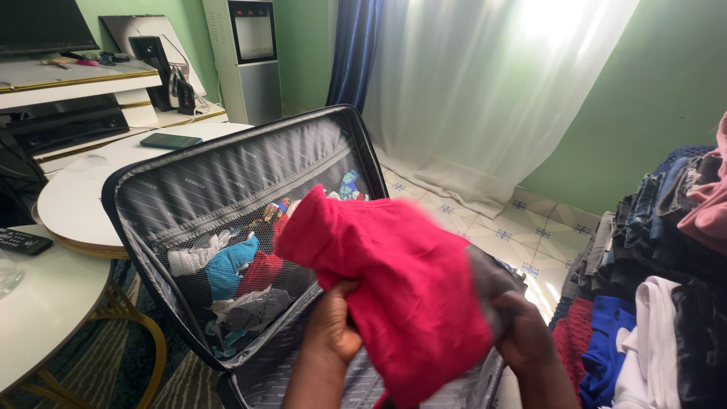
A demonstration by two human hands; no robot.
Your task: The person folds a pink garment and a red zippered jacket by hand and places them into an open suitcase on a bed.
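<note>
Both hands on one red garment (401, 280), held up in front of the open suitcase (227, 189).

Left hand (333, 326): fingers curled, gripping the garment's lower left edge, thumb on the cloth. Right hand (522, 333): closed on the right side of the same garment, fingers mostly hidden behind the fabric. Garment is bunched and hangs between the two hands; its top corner reaches up over the suitcase lid.

Suitcase is dark, soft-sided, with the lid standing up and a grey striped lining. The lid's mesh pocket (227, 280) holds packed clothes in white, teal, red and grey. More coloured items show at the top right of the lid, just behind the garment.

Right of frame: pile of clothes (651, 288), including jeans, a blue piece, a white piece and a pink one on top. It sits near the right hand, not touching it.

Left: round white table (68, 197) with a dark phone (170, 141) on it. A second white table (38, 303) closer in carries a remote control (23, 241). Behind: white curtain (485, 91), green wall, tiled floor (522, 227).
</note>
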